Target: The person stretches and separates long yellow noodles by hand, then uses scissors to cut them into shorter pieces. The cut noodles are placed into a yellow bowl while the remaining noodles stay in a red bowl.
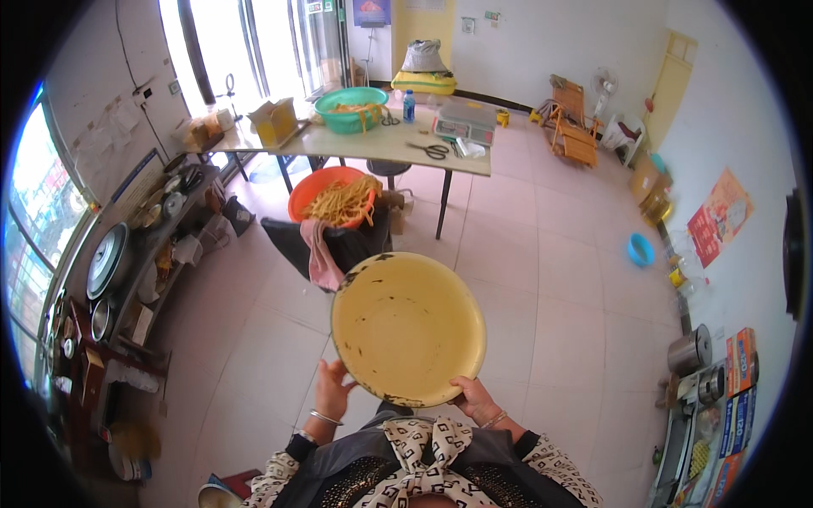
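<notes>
A yellow enamel basin (409, 324) with dark chipped patches along its rim is held out in front of my body, its bare inside facing up towards me. My right hand (473, 399) grips the near right rim, thumb over the edge and the other fingers hidden behind it. At the near left rim, my left hand (331, 392) holds the basin from the outside, with part of its fingers hidden. Past the basin, an orange-red basin (297, 197) heaped with yellowish strips (343, 200) rests on a black chair (289, 244). A pink cloth (322, 254) hangs over the chair back.
A long table (381, 145) carries a green basin (349, 120), scissors (432, 151), a water bottle (408, 106) and a scale (463, 130). Cookware fills a shelf (159, 228) along the left wall. Pots and boxes (740, 362) line the right; a blue bowl (640, 249) sits on the floor.
</notes>
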{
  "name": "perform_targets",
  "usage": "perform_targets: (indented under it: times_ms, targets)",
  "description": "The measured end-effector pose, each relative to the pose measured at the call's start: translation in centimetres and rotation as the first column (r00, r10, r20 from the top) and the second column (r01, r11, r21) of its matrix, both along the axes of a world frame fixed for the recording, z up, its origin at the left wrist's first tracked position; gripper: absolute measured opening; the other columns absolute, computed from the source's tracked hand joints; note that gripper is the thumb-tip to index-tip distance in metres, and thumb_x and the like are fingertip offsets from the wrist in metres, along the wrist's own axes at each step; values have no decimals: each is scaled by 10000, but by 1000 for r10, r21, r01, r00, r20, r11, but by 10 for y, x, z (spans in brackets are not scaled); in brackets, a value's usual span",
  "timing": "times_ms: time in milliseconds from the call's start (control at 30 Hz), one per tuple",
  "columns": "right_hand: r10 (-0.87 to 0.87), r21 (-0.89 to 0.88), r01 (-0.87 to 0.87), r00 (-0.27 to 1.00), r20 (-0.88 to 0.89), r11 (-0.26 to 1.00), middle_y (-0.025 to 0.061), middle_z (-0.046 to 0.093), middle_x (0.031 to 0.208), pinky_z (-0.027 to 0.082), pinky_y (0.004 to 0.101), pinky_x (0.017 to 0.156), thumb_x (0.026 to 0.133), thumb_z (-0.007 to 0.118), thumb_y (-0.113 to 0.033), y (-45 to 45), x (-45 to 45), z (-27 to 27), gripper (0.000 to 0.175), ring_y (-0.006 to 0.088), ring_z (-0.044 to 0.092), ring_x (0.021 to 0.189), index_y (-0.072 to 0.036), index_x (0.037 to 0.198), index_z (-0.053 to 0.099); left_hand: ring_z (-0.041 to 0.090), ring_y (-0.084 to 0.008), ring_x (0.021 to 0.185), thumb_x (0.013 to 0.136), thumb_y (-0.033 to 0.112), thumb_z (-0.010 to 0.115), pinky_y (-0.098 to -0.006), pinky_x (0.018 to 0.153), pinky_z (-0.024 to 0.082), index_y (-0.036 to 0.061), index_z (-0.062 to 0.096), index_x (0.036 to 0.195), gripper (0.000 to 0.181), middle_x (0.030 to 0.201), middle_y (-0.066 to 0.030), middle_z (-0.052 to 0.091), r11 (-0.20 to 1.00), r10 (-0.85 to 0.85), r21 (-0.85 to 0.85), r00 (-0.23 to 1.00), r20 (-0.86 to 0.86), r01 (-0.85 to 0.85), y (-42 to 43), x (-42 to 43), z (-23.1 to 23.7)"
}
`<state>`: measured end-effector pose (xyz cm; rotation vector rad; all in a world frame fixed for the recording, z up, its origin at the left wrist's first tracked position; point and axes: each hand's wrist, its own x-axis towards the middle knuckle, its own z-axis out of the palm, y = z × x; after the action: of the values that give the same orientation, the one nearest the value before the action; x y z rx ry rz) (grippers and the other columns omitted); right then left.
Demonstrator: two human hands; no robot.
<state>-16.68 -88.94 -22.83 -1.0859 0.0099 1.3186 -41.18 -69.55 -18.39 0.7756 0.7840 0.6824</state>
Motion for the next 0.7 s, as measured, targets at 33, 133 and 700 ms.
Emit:
perform_targets:
  times_ms: [33,133,700]
  targets:
    - [-13,27,13,1000,16,1000,113,625,895,508,346,561,837,547,-105,22,15,5,278,228,620,716,3,1093,535,520,-233,1160,982,523,253,-440,924,446,26,508,1273,630,1257,-93,564,999,-29,-18,1000,-8,29,18,23,4]
    - [-46,56,41,994,101,998,108,626,891,488,338,556,863,533,-117,64,56,23,250,214,600,707,-1,1084,542,533,-295,1127,979,528,229,-479,872,475,32,506,1277,641,1251,-127,560,965,-218,-141,975,46,223,61,76,-9]
    - [260,-70,-251,943,208,965,122,640,878,513,284,541,913,567,-271,285,311,52,359,194,635,681,15,1127,534,591,-303,1060,853,65,483,-456,848,534,-8,499,1235,389,1161,-160,593,926,-25,-377,1000,9,27,249,323,-41]
